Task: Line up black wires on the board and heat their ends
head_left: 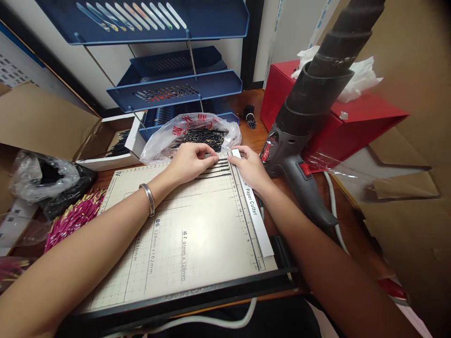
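Observation:
A cream paper cutter board [211,220] with printed size lines lies in front of me, its white "Paper Cutter" strip [257,216] along the right side. Over the far part of the board, my left hand [192,162] is closed, thumb and index finger pinched together. My right hand [248,166] rests at the far end of the white strip, with thumb and fingers closed at its edge. What either pinch holds is too small to make out. Several thin black cords [223,175] lie side by side on the board between the hands, their ends near the ruler scale.
Behind the board sits a plastic bag [158,143] of black cords, below blue tiered trays [176,96]. A dark grey heat gun [292,126] stands at right, before a red box [369,122]. Magenta cords [75,218] and a white box [136,136] are at left.

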The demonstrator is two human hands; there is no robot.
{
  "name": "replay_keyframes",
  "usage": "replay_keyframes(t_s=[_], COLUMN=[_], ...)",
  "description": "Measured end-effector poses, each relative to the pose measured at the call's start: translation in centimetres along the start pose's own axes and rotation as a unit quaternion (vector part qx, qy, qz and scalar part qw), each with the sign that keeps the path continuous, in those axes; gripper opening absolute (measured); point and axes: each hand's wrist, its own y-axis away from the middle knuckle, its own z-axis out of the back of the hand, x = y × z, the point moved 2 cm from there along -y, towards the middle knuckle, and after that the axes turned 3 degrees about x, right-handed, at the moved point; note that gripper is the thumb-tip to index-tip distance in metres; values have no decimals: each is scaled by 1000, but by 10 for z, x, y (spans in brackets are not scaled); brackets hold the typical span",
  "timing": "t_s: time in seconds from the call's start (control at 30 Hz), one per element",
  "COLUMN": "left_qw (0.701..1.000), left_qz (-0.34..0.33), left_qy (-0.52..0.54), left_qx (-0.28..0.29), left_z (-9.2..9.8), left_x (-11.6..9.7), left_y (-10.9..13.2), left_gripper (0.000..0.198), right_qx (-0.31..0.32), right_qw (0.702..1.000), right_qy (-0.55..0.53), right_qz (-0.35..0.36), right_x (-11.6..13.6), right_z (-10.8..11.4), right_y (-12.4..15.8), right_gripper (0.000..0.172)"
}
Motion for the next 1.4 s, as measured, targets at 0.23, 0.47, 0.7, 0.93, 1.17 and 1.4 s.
replay_keyframes(t_s=[0.23, 0.47, 0.7, 0.93, 1.17, 1.4], left_qw=[1000, 1000, 1000, 1000, 1000, 1000], left_qz=[-2, 2, 1, -1, 5, 5], left_qy=[-8, -6, 3, 7, 4, 6], left_qx=[8, 14, 14, 13, 13, 11], left_z=[0, 0, 0, 0, 0, 0], left_x=[-2, 0, 1, 2, 1, 1], left_y=[0, 0, -1, 0, 0, 0], left_gripper=[32, 33, 34, 36, 39, 38], right_qx=[1, 0, 3, 0, -5, -6], right_qw=[1000, 1000, 1000, 1000, 1000, 1000], right_qy=[2, 2, 4, 8, 4, 5], right_qz=[2, -1, 6, 1, -9, -5], right_x=[0, 0, -2, 3, 5, 3], right_z=[1, 0, 0, 0, -1, -1], right_y=[0, -1, 0, 2, 2, 1], right_gripper=[33, 32, 32, 30, 31, 31])
